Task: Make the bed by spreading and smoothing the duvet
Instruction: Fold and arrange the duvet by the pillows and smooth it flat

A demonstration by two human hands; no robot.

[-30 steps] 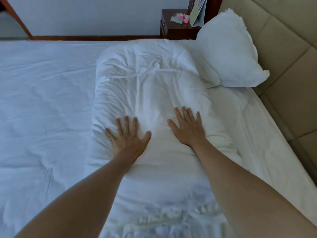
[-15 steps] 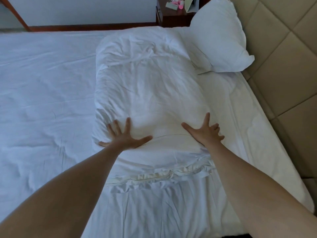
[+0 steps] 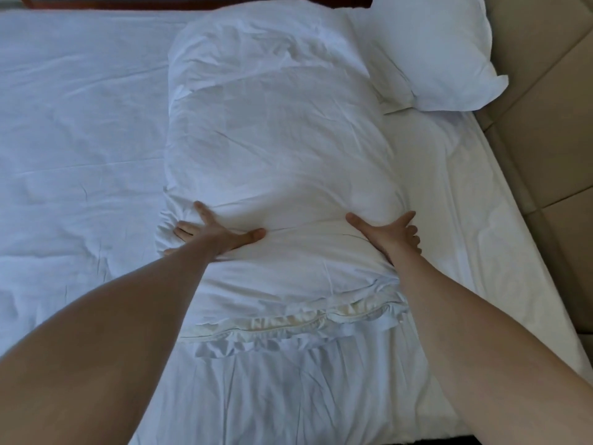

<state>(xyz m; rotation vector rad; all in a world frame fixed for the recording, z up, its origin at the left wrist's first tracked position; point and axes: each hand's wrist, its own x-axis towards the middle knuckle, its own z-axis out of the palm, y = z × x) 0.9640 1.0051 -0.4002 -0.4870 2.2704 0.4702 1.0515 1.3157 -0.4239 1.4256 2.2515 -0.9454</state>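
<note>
Bed (image 3: 80, 123): white sheet. Folded duvet (image 3: 276, 155) lies mid-bed toward head edge, pillow (image 3: 433, 53) at far head corner. Our left hand (image 3: 215, 236), right hand (image 3: 390, 234) splayed, pressing duvet sides, gripping nothing. Looks soft, light, bulky; we'd grab near-edge corners.

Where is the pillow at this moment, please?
In the head view the pillow lies at the upper right, against the padded headboard, just right of the folded duvet.

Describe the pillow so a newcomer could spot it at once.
Start at the tan padded headboard on the right. The pillow leans against it at the bed's far right corner, beside the folded duvet. Unlike the duvet, it is small, plump and untouched by either hand.
</note>
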